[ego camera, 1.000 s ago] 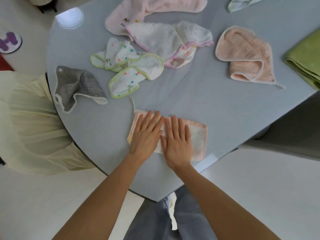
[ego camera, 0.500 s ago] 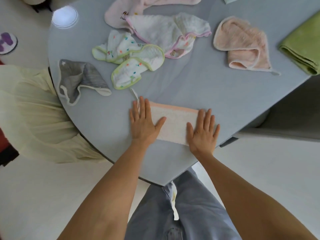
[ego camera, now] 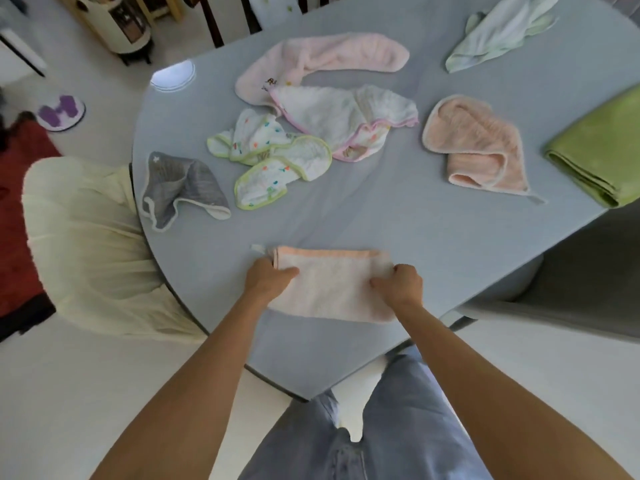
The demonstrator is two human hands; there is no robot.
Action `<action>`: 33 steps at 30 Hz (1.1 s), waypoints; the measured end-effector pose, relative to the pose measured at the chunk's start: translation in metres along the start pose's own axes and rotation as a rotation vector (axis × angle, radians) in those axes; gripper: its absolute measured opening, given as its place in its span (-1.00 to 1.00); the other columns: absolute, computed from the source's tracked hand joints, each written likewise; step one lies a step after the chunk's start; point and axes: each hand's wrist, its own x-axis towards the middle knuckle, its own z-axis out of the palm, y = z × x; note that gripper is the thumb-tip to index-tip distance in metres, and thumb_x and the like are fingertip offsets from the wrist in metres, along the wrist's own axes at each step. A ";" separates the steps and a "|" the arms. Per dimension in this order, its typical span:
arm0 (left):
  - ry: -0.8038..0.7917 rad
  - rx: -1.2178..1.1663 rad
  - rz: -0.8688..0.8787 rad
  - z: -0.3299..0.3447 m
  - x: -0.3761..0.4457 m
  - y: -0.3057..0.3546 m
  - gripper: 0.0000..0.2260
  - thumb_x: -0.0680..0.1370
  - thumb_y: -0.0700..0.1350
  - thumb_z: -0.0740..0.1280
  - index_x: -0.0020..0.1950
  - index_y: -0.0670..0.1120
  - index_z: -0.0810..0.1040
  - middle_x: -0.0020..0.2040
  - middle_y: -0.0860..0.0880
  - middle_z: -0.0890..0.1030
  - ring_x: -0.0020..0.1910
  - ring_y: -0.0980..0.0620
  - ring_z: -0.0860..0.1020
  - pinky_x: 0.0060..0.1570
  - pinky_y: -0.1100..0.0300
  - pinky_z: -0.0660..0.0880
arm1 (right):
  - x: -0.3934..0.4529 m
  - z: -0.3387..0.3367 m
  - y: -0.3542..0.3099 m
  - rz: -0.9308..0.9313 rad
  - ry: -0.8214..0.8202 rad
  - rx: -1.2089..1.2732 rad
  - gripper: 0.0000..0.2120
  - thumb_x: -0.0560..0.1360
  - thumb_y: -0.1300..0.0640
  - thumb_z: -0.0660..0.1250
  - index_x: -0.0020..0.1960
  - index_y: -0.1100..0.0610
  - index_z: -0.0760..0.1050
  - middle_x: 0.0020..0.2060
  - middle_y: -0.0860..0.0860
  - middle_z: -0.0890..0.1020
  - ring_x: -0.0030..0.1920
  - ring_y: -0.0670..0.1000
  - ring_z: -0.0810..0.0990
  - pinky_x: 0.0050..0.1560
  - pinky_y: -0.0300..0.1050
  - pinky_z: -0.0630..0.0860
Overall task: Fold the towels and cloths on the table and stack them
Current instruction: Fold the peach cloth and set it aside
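Half second ago my palms lay flat on peach-edged cloth [ego camera: 332, 285]. Now left hand [ego camera: 268, 277] pinches its left end, right hand [ego camera: 400, 284] grips its right end, near table [ego camera: 433, 230] front edge. Fingers underneath hidden; green towel [ego camera: 602, 150] cut off at right.

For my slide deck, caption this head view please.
Both hands, left and right, pinch a folded peach-edged cloth on the grey table.
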 end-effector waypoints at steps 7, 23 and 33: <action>0.128 -0.201 0.222 0.024 -0.004 0.083 -0.73 0.55 -0.07 0.33 0.14 -0.23 0.54 0.09 -0.19 0.60 0.11 -0.12 0.56 0.01 0.14 0.43 | 0.073 -0.080 0.003 -0.229 -0.130 0.205 -0.76 0.45 0.23 0.36 0.02 0.18 0.32 -0.13 0.05 0.48 -0.12 0.10 0.45 -0.28 -0.13 0.32; 0.212 -0.310 0.271 0.178 0.006 0.396 -0.86 0.56 -0.18 0.29 0.05 -0.24 0.49 0.01 -0.21 0.60 0.01 -0.12 0.55 -0.03 0.09 0.40 | 0.310 -0.344 -0.054 -0.738 0.412 -0.122 -0.57 0.39 0.42 0.11 0.24 0.23 0.33 0.07 0.20 0.53 0.01 0.29 0.50 -0.01 0.08 0.38; 0.145 -0.295 0.307 0.242 0.054 0.520 -0.78 0.58 -0.18 0.27 0.05 -0.36 0.46 0.03 -0.35 0.54 0.06 -0.26 0.51 -0.02 0.05 0.34 | 0.423 -0.400 -0.058 -0.813 0.629 -0.471 -0.57 0.39 0.45 0.12 0.24 0.24 0.40 -0.06 0.19 0.55 -0.07 0.23 0.50 0.01 0.09 0.36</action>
